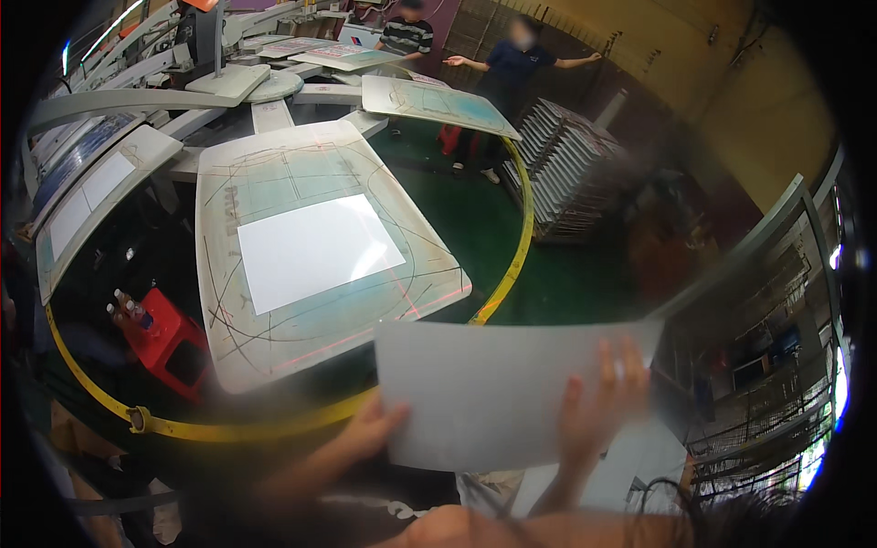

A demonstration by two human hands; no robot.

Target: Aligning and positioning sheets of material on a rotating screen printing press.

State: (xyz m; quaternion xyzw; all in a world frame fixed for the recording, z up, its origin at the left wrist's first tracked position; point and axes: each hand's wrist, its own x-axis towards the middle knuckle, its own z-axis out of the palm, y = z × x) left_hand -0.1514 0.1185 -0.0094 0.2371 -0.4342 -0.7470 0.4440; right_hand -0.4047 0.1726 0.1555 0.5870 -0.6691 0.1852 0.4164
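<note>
A white sheet point(480, 393) is raised in front of me, beyond the near edge of the large pale board point(224, 356). My left hand point(370, 429) grips its lower left edge, thumb on the near face. Against the sheet's right part lies my right hand point(603, 397), slightly blurred, its fingers stretched out and apart. Another white sheet point(320, 251) rests flat on the board, which carries dark curved marks and red light lines.
A yellow ring rail point(274, 427) curves around the board. Left below stands a red stool point(164, 342) with small bottles point(137, 315). More boards point(438, 105) sit on the machine's arms. Two people point(516, 59) stand at the back, near a stacked rack point(566, 169).
</note>
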